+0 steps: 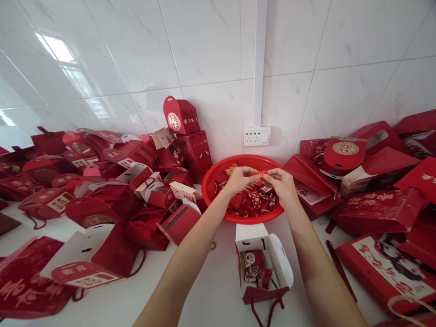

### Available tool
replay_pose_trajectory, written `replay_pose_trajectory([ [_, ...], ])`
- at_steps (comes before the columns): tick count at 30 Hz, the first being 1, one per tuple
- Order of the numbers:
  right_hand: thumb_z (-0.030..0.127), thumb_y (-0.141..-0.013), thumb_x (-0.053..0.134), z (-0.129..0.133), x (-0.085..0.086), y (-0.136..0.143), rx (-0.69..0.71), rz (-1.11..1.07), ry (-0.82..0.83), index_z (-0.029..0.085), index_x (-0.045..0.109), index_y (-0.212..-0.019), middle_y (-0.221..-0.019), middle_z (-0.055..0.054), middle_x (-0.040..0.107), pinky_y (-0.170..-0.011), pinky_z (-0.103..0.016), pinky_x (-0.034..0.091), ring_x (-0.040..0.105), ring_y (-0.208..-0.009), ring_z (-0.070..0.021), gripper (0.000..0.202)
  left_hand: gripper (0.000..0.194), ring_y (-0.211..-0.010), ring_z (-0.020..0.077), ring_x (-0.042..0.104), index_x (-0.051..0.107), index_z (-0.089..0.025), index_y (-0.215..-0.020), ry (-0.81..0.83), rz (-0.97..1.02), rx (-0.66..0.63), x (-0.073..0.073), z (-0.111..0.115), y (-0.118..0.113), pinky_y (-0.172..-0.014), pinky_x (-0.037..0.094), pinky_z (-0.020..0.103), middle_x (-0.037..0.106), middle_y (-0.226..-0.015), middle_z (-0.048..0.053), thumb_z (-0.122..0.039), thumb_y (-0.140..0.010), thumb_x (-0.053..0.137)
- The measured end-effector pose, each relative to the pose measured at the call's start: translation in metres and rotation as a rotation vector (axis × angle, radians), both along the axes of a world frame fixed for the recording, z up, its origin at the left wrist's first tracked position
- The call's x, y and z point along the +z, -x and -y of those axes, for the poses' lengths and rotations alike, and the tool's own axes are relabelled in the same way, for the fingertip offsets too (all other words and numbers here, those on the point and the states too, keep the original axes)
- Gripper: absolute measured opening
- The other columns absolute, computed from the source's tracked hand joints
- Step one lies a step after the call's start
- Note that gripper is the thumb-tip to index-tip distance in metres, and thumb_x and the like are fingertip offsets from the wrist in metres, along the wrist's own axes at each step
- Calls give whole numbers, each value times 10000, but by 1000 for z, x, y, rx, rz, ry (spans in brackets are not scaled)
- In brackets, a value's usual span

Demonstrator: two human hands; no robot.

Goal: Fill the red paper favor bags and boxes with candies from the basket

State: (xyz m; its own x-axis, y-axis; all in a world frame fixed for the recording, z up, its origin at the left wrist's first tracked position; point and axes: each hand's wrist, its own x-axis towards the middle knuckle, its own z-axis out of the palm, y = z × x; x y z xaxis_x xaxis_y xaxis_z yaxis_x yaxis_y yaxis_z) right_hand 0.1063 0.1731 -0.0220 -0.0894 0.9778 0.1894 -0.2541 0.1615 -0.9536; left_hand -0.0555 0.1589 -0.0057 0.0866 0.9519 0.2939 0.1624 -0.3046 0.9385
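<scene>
Over a red plastic basket [208, 200] of wrapped candies, my left hand [239, 178] and my right hand [279, 181] come close together. Between them, both sets of fingers pinch a small red and orange candy packet [259, 176]. Below lie loose red-wrapped candies [250, 202] inside the basket. In front of the basket, between my forearms, an open red gift box [242, 272] with a white inside stands on the table. Several wrapped sweets [257, 270] rest in it, and a dark red cord handle [267, 311] hangs off its near side.
Red gift boxes [102, 245] crowd the left of the white table [204, 295], and a stack of boxes [194, 147] leans near the tiled wall [211, 45]. Red bags and boxes [374, 209] pile up on the right. A socket panel [256, 136] sits behind the basket.
</scene>
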Motion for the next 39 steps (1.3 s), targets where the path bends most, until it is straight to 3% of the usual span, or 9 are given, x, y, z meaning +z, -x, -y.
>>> replay_pose_trajectory([
  [8, 319, -538, 865, 1, 0, 0, -4, -7, 5, 206, 625, -685, -621, 19, 674, -607, -290, 557, 659, -567, -157, 303, 367, -786, 187, 670, 752, -119, -817, -18, -5, -10, -1, -1, 0, -780, 503, 320, 754, -822, 63, -413, -630, 866],
  [20, 314, -574, 825, 1, 0, 1, -6, 20, -19, 201, 652, -708, -661, -8, 707, -673, -331, 595, 675, -613, -176, 246, 249, -832, 186, 669, 740, -120, -865, -14, -70, 17, -3, -2, -2, -807, 500, 309, 757, -884, 69, -317, -717, 777],
  [28, 275, -589, 783, -3, -8, 3, -54, 133, -33, 208, 622, -693, -633, -2, 681, -654, -326, 534, 654, -619, -187, 203, 163, -869, 200, 685, 739, -113, -879, -62, -345, 61, -4, -2, -4, -836, 515, 301, 772, -929, 82, -239, -836, 646],
  [35, 226, -638, 712, -10, -20, 2, -113, 460, -112, 214, 614, -645, -636, 5, 669, -668, -311, 498, 620, -631, -177, 99, 188, -978, 232, 687, 740, -125, -965, -25, -759, 157, -3, 4, -10, -958, 501, 333, 770, -1025, 91, -147, -870, 579],
  [39, 216, -659, 680, -12, -22, 2, -100, 505, -119, 217, 594, -640, -614, 9, 647, -640, -300, 483, 607, -607, -169, 88, 239, -999, 223, 686, 725, -104, -1038, 1, -796, 141, 1, 6, -14, -944, 505, 310, 760, -1071, 99, -134, -889, 540],
])
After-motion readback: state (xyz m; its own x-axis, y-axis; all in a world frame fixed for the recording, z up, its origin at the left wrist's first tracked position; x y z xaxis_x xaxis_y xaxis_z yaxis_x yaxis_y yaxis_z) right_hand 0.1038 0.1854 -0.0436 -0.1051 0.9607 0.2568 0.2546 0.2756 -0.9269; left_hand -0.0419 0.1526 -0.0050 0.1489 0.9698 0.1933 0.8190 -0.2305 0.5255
